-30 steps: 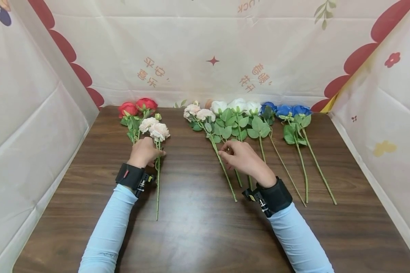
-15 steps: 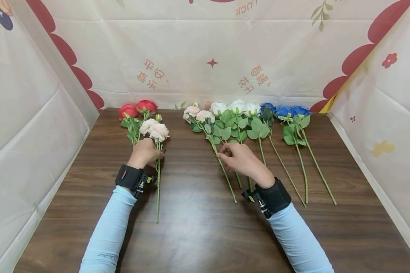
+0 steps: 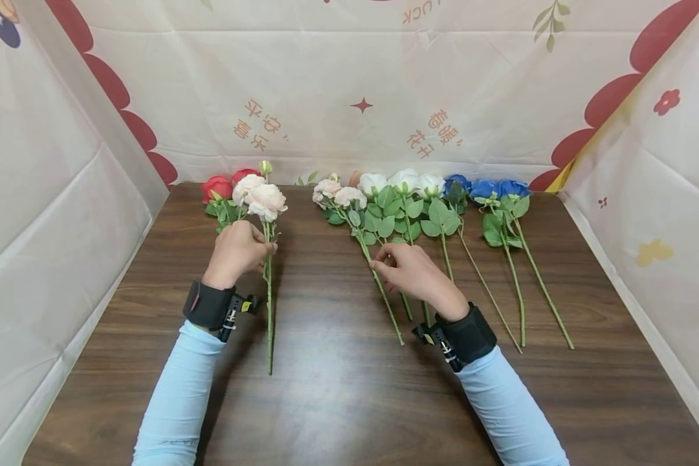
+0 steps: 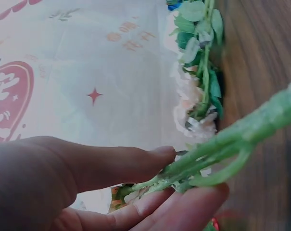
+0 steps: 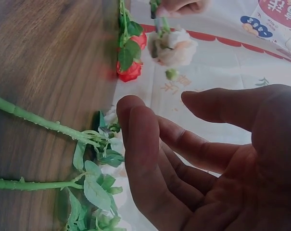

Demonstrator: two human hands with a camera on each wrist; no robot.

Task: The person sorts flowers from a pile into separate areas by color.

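The left hand (image 3: 237, 249) grips the stem of a pale pink rose sprig (image 3: 260, 197), its blooms raised off the wooden table (image 3: 338, 388) while the stem's lower end reaches down toward the table. Red roses (image 3: 218, 188) lie just behind it. The right hand (image 3: 410, 270) rests with relaxed fingers on the stem of a second pale pink sprig (image 3: 336, 193). To its right lie white roses (image 3: 404, 181), then blue roses (image 3: 489, 189), stems pointing toward the person.

Red roses (image 3: 217, 187), blue roses (image 3: 486, 188), dark wood-grain table (image 3: 338, 388).
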